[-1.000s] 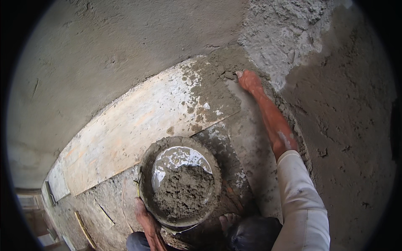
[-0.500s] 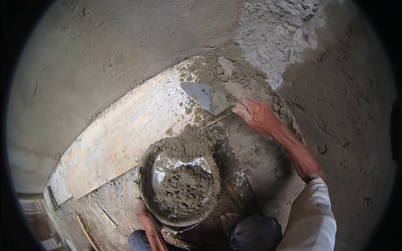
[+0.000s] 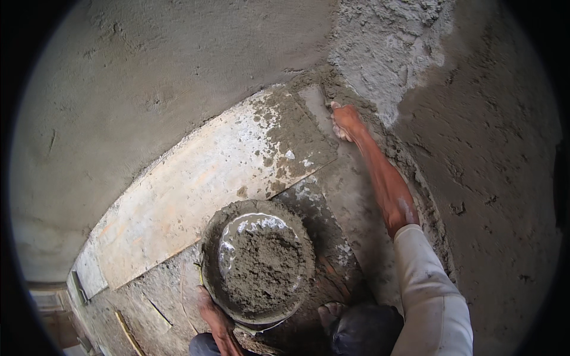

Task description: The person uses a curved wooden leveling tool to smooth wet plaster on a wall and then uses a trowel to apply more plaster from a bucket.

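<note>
My right hand is closed round the handle of a trowel, reaching to the far corner where the walls meet. Only a dark, narrow part of the trowel shows clearly beyond my fingers; its blade is hard to make out against the grey mortar. Loose wet mortar covers the far end of a pale board. Close to me stands a round basin with a mortar-crusted rim, and a heap of mortar lies inside. My left hand grips the near left side of this basin.
Grey plastered walls rise on the left and right, with a rough, lighter patch at the corner. Thin sticks lie at lower left. My foot and dark-clothed knee are beside the basin.
My right hand has carried the trowel up and away from above the board's edge to the far corner. Mortar that was dropping into the basin has landed, and the board's near edge is barer.
</note>
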### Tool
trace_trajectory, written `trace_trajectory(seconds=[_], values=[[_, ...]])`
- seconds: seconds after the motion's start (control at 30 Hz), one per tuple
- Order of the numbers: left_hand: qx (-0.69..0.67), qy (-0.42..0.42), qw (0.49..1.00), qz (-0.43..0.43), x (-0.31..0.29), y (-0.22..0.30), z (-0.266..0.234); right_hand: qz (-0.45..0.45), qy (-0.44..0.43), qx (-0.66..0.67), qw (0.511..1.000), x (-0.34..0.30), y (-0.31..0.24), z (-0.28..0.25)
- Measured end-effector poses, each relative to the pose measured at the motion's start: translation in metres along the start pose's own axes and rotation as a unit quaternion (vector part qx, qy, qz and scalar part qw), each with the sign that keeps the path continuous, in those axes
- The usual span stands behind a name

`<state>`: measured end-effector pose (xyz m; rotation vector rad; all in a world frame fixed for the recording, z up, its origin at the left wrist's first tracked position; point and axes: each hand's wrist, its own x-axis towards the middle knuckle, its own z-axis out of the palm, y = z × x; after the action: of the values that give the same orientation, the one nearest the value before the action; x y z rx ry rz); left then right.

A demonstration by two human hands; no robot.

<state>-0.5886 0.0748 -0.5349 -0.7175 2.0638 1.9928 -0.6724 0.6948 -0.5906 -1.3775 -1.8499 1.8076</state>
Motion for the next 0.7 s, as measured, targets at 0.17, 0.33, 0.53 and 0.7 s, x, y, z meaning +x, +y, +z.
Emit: trace_trajectory(seconds=[0.17,0.33,0.53,0.7], values=[[0.055,-0.039,0.998,-0.005,-0.004,0.005,0.001,-0.236,0.091,-0.418,0.872,0.008,0.011,-0.005],[0.036,-0.044,0.998,0.025,0.012,-0.012,-0.025,-0.22,0.121,-0.459,0.852,0.018,0.011,-0.019],[0.01,-0.073,0.997,-0.007,0.01,-0.007,-0.016,-0.217,0.169,-0.555,0.785,0.009,0.025,-0.029],[-0.018,-0.071,0.997,-0.016,0.011,-0.007,-0.026,-0.182,0.235,-0.556,0.776,0.006,0.042,-0.065]])
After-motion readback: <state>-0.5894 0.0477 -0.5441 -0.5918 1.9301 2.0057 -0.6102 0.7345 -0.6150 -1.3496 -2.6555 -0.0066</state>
